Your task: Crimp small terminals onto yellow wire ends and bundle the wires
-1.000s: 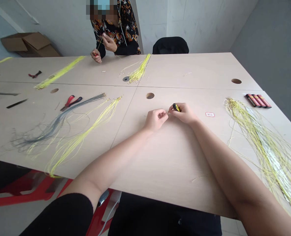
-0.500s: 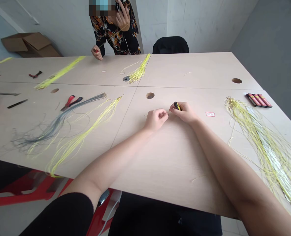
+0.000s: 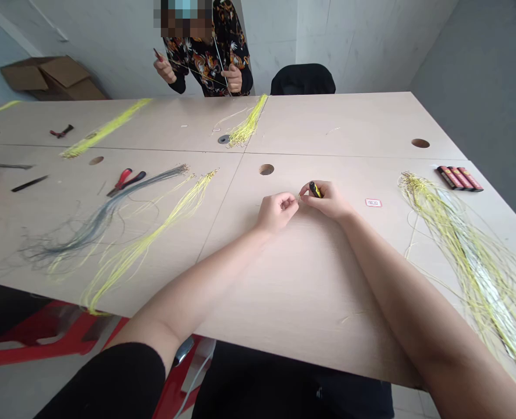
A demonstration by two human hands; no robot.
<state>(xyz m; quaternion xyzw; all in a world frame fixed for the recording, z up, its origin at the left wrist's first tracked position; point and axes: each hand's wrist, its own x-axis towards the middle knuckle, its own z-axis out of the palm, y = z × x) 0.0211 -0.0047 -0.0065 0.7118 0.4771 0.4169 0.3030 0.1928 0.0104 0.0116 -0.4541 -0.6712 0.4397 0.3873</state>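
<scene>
My right hand (image 3: pixel 327 201) rests on the light wood table (image 3: pixel 310 279) and grips a small black and yellow tool (image 3: pixel 314 189). Its tip points left toward my left hand (image 3: pixel 276 212), which is closed, pinching something tiny at its fingertips; I cannot make out what it is. The two hands almost touch, just below a round cable hole (image 3: pixel 266 169). A large bundle of thin yellow wires (image 3: pixel 462 250) lies spread to the right of my right arm.
Yellow wires (image 3: pixel 153 233) and grey wires (image 3: pixel 96 218) lie at left beside red-handled pliers (image 3: pixel 125 179). Three dark red cylinders (image 3: pixel 459 177) sit at far right. Across the table a person (image 3: pixel 205 52) holds a thin wire between raised hands. More yellow wires (image 3: pixel 246 125) lie near them.
My hands have barely moved. The person across the table has lifted both hands off the table and now stretches a wire between them.
</scene>
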